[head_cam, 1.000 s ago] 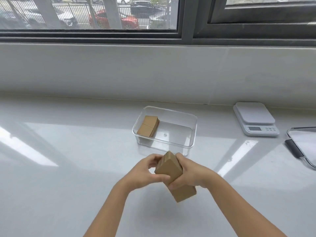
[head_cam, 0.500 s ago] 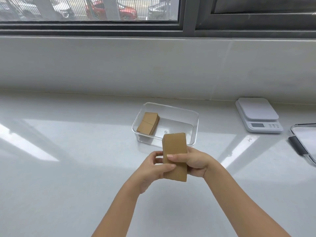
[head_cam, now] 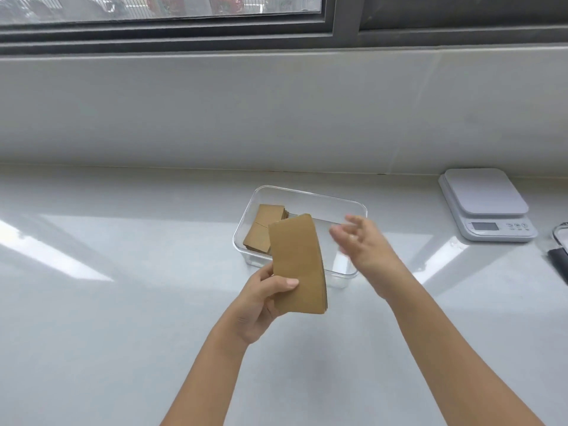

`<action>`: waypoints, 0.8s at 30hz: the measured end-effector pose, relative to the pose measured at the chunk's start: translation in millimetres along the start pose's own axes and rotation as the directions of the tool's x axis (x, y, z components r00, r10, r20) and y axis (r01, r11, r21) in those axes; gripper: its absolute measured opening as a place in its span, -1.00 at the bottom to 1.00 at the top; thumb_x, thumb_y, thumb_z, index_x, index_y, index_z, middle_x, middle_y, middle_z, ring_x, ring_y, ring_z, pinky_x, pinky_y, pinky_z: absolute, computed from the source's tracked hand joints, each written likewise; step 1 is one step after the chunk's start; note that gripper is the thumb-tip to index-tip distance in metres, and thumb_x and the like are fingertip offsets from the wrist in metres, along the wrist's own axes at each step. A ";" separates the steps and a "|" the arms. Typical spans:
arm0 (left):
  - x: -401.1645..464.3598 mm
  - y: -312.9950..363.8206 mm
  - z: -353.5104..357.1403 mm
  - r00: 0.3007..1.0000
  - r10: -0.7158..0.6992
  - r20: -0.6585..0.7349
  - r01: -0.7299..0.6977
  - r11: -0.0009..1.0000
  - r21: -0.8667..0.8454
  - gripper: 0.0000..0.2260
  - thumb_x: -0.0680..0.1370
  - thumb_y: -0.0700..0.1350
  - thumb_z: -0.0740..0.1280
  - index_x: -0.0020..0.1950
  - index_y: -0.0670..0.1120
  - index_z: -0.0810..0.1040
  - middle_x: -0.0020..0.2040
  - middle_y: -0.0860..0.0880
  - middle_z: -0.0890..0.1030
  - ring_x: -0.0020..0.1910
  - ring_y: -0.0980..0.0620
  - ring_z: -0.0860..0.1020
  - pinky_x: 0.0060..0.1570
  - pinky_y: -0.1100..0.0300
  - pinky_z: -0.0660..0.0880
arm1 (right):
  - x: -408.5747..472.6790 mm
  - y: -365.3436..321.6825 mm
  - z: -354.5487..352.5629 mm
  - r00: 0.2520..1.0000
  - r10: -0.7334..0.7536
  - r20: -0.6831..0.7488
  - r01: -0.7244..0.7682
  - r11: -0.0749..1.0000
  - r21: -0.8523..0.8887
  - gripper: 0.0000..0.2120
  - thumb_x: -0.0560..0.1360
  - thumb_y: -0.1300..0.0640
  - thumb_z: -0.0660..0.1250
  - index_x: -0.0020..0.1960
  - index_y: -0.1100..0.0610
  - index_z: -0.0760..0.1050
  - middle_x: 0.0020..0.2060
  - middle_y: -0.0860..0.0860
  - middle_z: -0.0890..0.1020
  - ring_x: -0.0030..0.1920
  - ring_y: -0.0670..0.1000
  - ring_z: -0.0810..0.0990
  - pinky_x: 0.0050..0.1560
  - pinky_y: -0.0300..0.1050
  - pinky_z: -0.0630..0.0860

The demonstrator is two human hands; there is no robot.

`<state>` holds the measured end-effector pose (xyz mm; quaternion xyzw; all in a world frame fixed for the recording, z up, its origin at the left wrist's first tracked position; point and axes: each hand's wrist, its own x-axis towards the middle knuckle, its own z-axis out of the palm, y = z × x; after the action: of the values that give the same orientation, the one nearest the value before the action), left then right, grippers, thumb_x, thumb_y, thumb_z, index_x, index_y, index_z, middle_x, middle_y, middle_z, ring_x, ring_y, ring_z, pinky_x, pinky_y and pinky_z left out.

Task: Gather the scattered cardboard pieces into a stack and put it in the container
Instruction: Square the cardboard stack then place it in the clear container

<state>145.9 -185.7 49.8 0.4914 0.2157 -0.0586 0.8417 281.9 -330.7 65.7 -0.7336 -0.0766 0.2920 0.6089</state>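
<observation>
A white countertop spans the view, backed by a pale wall panel under a dark-framed window. On the counter, near the wall, stands a clear rectangular container; its left end holds a small pile of cardboard pieces lying flat, while its right part shows bare floor. Well to the right of the container sits a white kitchen scale, and a dark-edged object is cut off by the right border.

In front of the container's near wall, raised off the counter, the cardboard stack is held roughly upright and slightly tilted, its broad face toward the camera and its upper edge overlapping the container in the view. The left hand grips the stack at its lower left, thumb pressed on the front face and fingers wrapped behind. The right hand, blurred, hovers just right of the stack over the container's right part, fingers loosely spread and holding nothing, apart from the cardboard.
</observation>
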 end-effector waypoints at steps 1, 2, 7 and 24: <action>0.7 0.5 -2.0 1.000 -0.001 -0.001 0.001 1.000 -0.022 -0.52 0.19 -0.13 0.44 0.09 -0.20 0.56 -0.10 -0.08 0.66 -0.13 -0.04 0.63 -0.21 0.13 0.57 | 9.6 1.8 -4.1 0.976 -0.061 -0.208 0.052 0.998 -0.044 -0.40 0.41 -0.04 0.41 0.34 0.14 0.28 0.25 0.05 0.47 0.22 0.03 0.49 0.23 -0.09 0.41; 2.3 0.7 -4.2 1.000 -0.005 -0.006 0.005 0.999 -0.036 -0.53 0.19 -0.13 0.44 0.09 -0.19 0.57 -0.08 -0.09 0.66 -0.13 -0.04 0.63 -0.21 0.14 0.57 | 20.9 5.4 -8.2 0.927 -0.114 -0.357 0.077 0.990 -0.117 -0.48 0.45 0.03 0.39 0.32 0.15 0.30 0.26 0.05 0.46 0.24 0.04 0.47 0.22 -0.10 0.40; 11.2 2.9 -11.5 0.998 -0.034 -0.056 0.032 0.999 -0.043 -0.50 0.18 -0.13 0.45 0.10 -0.19 0.56 -0.05 -0.11 0.65 -0.11 -0.05 0.63 -0.18 0.11 0.59 | 61.3 34.7 -13.3 0.900 -0.055 -0.433 -0.074 0.958 -0.276 -0.54 0.53 0.10 0.22 0.38 0.20 0.27 0.31 0.14 0.45 0.28 0.15 0.44 0.25 0.01 0.39; 11.2 0.1 20.2 0.986 -0.132 -0.104 0.134 0.991 0.013 -0.29 0.08 -0.15 0.50 0.22 -0.23 0.47 -0.11 -0.07 0.67 -0.17 -0.02 0.65 -0.22 0.12 0.60 | -3.8 83.5 -17.2 0.903 -0.160 -0.399 0.008 0.934 -0.356 -0.61 0.53 0.20 0.12 0.34 0.04 0.40 -0.30 0.09 0.57 -0.28 0.09 0.48 -0.18 -0.11 0.38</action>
<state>162.1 -201.6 53.8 0.4868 0.2907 -0.0913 0.8187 267.4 -367.7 -9.8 -0.8706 -0.0253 0.0816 0.4845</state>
